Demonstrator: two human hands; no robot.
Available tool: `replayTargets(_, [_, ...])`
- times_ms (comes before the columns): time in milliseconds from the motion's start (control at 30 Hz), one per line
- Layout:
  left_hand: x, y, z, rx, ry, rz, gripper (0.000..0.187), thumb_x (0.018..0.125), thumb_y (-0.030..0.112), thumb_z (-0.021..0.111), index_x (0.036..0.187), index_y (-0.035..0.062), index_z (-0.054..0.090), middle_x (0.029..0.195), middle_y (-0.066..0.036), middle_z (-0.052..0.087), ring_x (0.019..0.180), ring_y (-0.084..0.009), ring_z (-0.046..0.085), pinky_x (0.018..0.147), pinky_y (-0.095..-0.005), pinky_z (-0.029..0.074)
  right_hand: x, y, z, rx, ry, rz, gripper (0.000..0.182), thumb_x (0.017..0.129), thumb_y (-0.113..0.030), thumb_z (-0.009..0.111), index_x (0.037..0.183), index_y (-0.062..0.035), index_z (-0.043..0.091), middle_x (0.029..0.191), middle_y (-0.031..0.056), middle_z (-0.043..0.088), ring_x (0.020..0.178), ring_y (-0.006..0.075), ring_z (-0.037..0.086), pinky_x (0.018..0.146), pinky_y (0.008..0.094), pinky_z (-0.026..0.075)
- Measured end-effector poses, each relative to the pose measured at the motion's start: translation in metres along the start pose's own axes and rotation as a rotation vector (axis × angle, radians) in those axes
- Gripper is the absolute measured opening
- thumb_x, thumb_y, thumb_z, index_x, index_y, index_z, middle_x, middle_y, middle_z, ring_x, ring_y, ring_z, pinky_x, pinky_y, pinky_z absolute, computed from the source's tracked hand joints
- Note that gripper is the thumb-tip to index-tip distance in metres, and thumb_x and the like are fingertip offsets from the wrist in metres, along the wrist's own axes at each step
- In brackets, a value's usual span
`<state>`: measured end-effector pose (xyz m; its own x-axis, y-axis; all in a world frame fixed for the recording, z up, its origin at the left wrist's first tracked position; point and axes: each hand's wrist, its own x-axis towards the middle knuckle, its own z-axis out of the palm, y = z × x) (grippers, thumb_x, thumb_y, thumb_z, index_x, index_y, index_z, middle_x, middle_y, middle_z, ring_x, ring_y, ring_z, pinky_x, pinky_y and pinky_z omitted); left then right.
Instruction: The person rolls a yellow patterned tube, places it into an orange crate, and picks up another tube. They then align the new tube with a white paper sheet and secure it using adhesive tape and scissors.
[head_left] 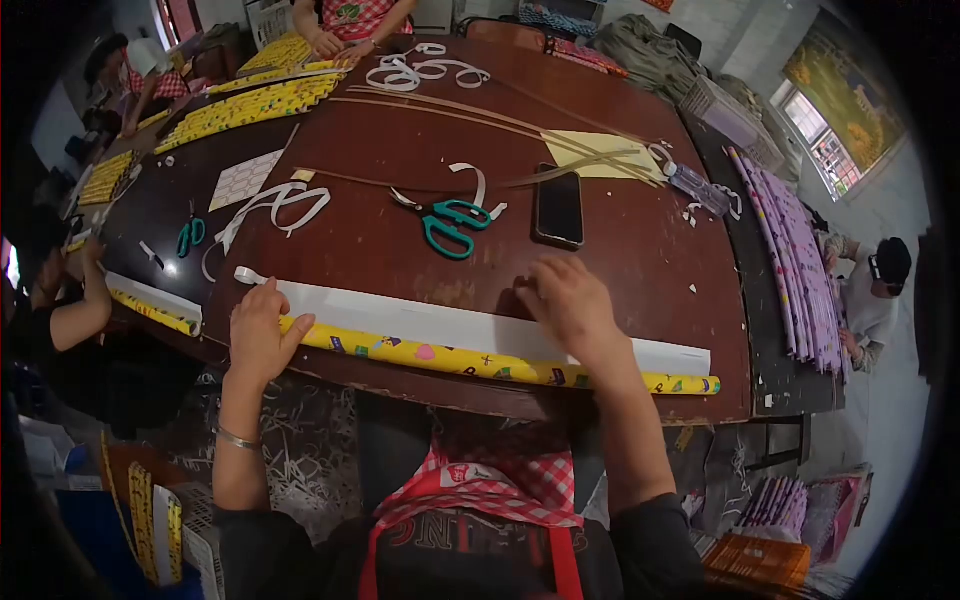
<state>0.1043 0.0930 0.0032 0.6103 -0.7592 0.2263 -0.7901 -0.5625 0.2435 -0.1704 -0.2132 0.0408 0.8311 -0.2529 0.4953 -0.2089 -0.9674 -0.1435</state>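
A yellow patterned paper roll lies along the table's near edge, with a white sheet strip showing behind it. My left hand rests at the roll's left end, thumb stretched over the yellow paper and fingers on the white strip. By its fingertips is a small white tape roll. My right hand is raised over the strip toward the right, its fingers curled toward the thumb; whatever they pinch, if anything, is hidden. Teal-handled scissors and a black phone lie beyond the hands.
White ribbon strips, long brown strips, a yellow sheet and a clear bottle lie on the table. Yellow rolls are stacked far left, purple rolls at right. Several other people work around the table.
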Motion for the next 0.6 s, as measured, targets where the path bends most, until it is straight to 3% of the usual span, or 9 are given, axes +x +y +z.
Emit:
replayTargets(133, [-0.002, 0.000, 0.002, 0.048, 0.040, 0.014, 0.049, 0.085, 0.051, 0.063, 0.088, 0.0024, 0.058, 0.132, -0.026, 0.052, 0.122, -0.0399, 0.047, 0.100, -0.0521, 0.037, 0.017, 0.042, -0.011, -0.200, -0.083, 0.203, 0.014, 0.083, -0.019, 0.065, 0.085, -0.0051, 0.062, 0.091, 0.0118, 0.065, 0.091, 0.0325, 0.061, 0.074, 0.0436, 0.052])
replayTargets(500, [-0.004, 0.000, 0.008, -0.001, 0.155, 0.045, 0.048, 0.082, 0.049, 0.067, 0.085, 0.0017, 0.061, 0.128, -0.022, 0.055, 0.117, -0.0369, 0.049, 0.098, -0.0498, 0.038, 0.101, -0.017, 0.051, -0.118, -0.223, -0.128, 0.014, 0.084, -0.018, 0.065, 0.090, -0.0064, 0.061, 0.090, 0.0116, 0.065, 0.090, 0.0320, 0.063, 0.074, 0.0430, 0.053])
replayTargets(600, [-0.007, 0.002, 0.007, -0.027, 0.186, 0.052, 0.047, 0.080, 0.047, 0.069, 0.087, 0.0017, 0.060, 0.120, -0.019, 0.055, 0.114, -0.0355, 0.049, 0.095, -0.0487, 0.039, 0.122, -0.017, 0.070, -0.207, -0.500, -0.013, 0.031, 0.079, -0.022, 0.070, 0.102, -0.0046, 0.057, 0.100, 0.0167, 0.064, 0.099, 0.0354, 0.062, 0.080, 0.0444, 0.053])
